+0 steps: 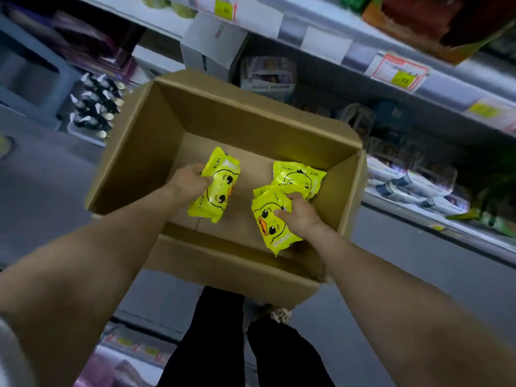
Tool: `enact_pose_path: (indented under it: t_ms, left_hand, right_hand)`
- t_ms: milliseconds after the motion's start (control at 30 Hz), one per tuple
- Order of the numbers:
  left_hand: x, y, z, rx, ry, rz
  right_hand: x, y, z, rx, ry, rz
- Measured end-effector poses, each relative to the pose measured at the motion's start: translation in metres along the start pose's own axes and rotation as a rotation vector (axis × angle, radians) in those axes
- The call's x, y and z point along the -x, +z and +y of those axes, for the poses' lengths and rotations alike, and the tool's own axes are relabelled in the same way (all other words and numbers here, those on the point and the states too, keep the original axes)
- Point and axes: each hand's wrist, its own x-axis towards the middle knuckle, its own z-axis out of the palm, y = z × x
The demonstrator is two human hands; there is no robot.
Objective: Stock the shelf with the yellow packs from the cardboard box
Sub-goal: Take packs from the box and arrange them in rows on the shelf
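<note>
Box (134,152) nearly empty; at least three packs left. Left hand (190,180) grips left pack (220,188). Right hand (298,213) curls over front pack (270,227). Third pack (296,174) lies loose.

In the cardboard box (145,152) before the shelf (358,55), a lone pack (215,188) lies left in the left hand (190,180), two overlapping packs (297,174) right, the nearer pack (269,223) in the right hand (300,215).
</note>
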Motion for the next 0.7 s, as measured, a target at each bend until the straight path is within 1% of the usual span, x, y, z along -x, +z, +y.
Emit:
enact_pose_path:
  t_ms: [67, 167, 233, 300, 433, 533, 633, 700]
  left_hand:
    - [0.023, -0.002, 0.014, 0.142, 0.039, -0.002]
    - [0.076, -0.01, 0.042, 0.311, 0.133, 0.045]
    - [0.109, -0.019, 0.061, 0.385, 0.197, 0.083]
    - [0.138, -0.028, 0.074, 0.441, 0.25, 0.087]
    - [0.184, -0.046, 0.095, 0.56, 0.299, 0.048]
    - [0.212, -0.053, 0.111, 0.622, 0.332, 0.039]
    - [0.237, -0.057, 0.13, 0.76, 0.336, -0.054]
    - [0.248, -0.06, 0.142, 0.78, 0.355, -0.093]
  right_hand:
    - [0.013, -0.013, -0.005, -0.087, -0.003, 0.007]
    - [0.057, -0.045, -0.017, -0.191, -0.037, 0.01]
    - [0.081, -0.067, -0.026, -0.201, -0.067, 0.028]
    - [0.106, -0.091, -0.037, -0.205, -0.109, 0.065]
    - [0.155, -0.136, -0.062, -0.236, -0.229, 0.186]
    - [0.179, -0.156, -0.075, -0.234, -0.266, 0.212]
    - [0.197, -0.168, -0.087, -0.246, -0.324, 0.221]
    - [0.216, -0.172, -0.097, -0.237, -0.359, 0.249]
